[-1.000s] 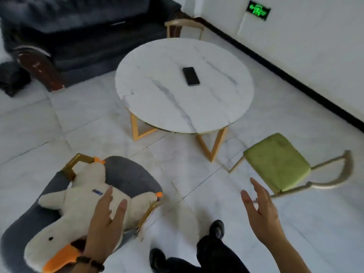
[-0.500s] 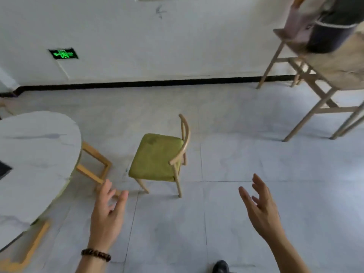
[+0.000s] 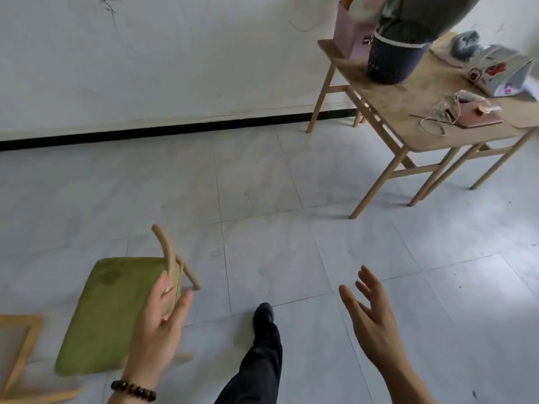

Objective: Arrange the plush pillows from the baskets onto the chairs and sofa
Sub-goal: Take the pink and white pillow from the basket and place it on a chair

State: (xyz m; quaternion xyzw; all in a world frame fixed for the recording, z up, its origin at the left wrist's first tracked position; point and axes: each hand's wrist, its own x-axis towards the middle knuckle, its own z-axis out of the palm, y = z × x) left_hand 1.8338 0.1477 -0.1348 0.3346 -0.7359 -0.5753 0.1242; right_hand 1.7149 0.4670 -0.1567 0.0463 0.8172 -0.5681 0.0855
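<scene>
A chair with a green seat and a curved wooden back stands at the lower left, with nothing on its seat. My left hand hovers open in front of its backrest, fingers spread. My right hand is open over the bare floor at the lower right. On a wooden table at the upper right stands a dark basket holding a grey plush pillow. Beside it is a pink basket with a pale plush at its top edge.
The wooden table also carries a printed bag, a pink flat box with string and a bluish bundle. Part of a wooden table leg frame shows at the lower left. My leg and dark shoe step onto the tiled floor.
My view has swung right, away from the duck plush on the grey chair and the round marble table, toward the wooden table with baskets. Both hands stay open and empty.
</scene>
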